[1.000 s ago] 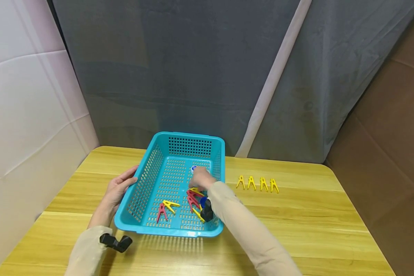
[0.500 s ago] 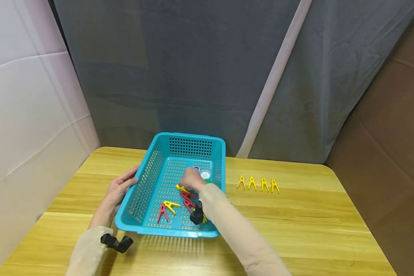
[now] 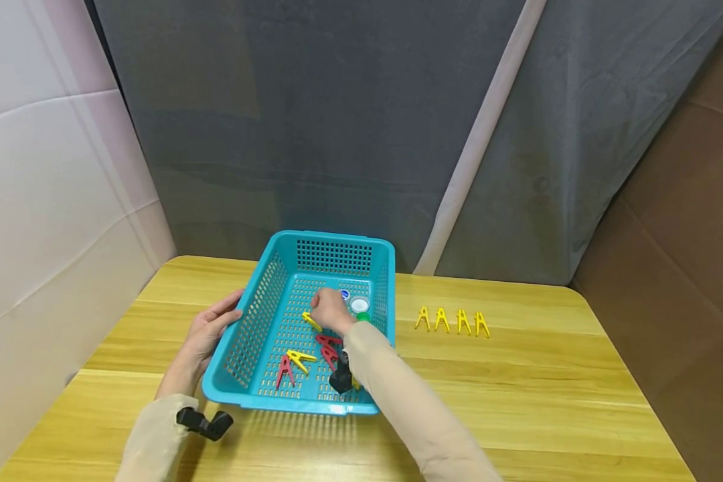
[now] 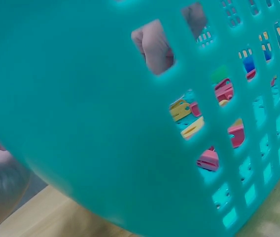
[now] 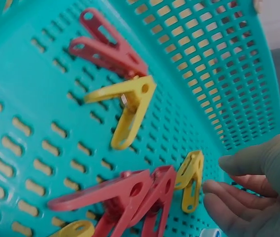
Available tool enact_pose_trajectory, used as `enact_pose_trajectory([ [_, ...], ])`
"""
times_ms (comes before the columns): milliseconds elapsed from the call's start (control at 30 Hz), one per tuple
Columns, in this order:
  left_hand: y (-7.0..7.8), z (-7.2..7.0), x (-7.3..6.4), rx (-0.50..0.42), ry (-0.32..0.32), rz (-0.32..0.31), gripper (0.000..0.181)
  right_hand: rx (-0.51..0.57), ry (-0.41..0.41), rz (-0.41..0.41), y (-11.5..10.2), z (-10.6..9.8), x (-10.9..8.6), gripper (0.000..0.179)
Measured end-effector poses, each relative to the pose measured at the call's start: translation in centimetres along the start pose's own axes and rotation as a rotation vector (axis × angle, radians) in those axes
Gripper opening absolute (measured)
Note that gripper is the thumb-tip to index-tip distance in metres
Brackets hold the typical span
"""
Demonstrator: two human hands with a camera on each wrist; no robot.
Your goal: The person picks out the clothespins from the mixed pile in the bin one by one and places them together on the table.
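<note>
My left hand (image 3: pixel 209 327) grips the left rim of a blue-green plastic basket (image 3: pixel 235 401), with the thumb over the edge. Inside the basket, my right hand (image 3: pixel 333 312) hovers beside a yellow clothespin (image 3: pixel 310 321). In the right wrist view, the thumb and fingers stand apart, fingertips right at that clothespin (image 5: pixel 193 178). Two red clothespins (image 5: pixel 130 195) lie overlapping nearby. Another yellow clothespin (image 3: pixel 300 359) touches a red one (image 3: pixel 285 370) toward the basket's near left. My right forearm partly hides the things at the basket's near right.
A white round cap (image 3: pixel 359 305), a blue-and-white one (image 3: pixel 345 294) and a green item (image 3: pixel 363 316) lie at the basket's right side. On the wooden table (image 3: pixel 548 375), several yellow clothespins (image 3: pixel 442 320) stand in a row right of the basket. A grey curtain (image 3: pixel 337 134) hangs behind.
My right hand has moved left inside the basket, and a yellow clothespin has shifted left and away from the red ones. The caps have come into sight. My left hand keeps its hold.
</note>
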State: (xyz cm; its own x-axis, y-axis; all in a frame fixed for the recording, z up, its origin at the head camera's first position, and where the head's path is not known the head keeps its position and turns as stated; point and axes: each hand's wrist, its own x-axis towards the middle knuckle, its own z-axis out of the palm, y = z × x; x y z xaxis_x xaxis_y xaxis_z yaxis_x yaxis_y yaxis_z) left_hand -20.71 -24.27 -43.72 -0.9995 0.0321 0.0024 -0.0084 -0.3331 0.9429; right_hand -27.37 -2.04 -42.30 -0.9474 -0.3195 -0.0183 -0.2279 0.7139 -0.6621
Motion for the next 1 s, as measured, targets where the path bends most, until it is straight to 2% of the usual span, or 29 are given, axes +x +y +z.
enact_pose_trajectory([
  [67,0.0,0.0,0.0,0.013,0.005,-0.001,0.039,-0.053,0.015,0.000,0.1,0.0,0.0,0.020],
  [167,0.1,0.0,0.0,0.027,0.009,-0.005,0.041,-0.097,-0.004,0.018,0.3,0.1,0.0,0.011],
  [300,0.1,0.0,0.0,0.031,0.009,-0.004,0.044,-0.202,-0.033,0.017,0.5,0.4,-0.1,0.043],
  [433,0.1,0.0,0.1,0.039,0.019,-0.016,0.047,-0.283,-0.041,0.027,0.8,0.8,-0.1,0.045],
  [567,0.1,0.0,0.1,0.054,0.034,-0.032,0.052,-0.290,-0.045,0.040,1.0,1.1,0.1,0.041],
  [767,0.0,-0.1,0.0,0.036,0.028,-0.030,0.043,-0.283,-0.039,0.054,1.0,1.2,0.2,0.038],
  [1000,0.0,-0.1,0.1,0.046,0.026,-0.024,0.045,-0.245,-0.006,0.072,0.7,1.0,0.3,0.046],
])
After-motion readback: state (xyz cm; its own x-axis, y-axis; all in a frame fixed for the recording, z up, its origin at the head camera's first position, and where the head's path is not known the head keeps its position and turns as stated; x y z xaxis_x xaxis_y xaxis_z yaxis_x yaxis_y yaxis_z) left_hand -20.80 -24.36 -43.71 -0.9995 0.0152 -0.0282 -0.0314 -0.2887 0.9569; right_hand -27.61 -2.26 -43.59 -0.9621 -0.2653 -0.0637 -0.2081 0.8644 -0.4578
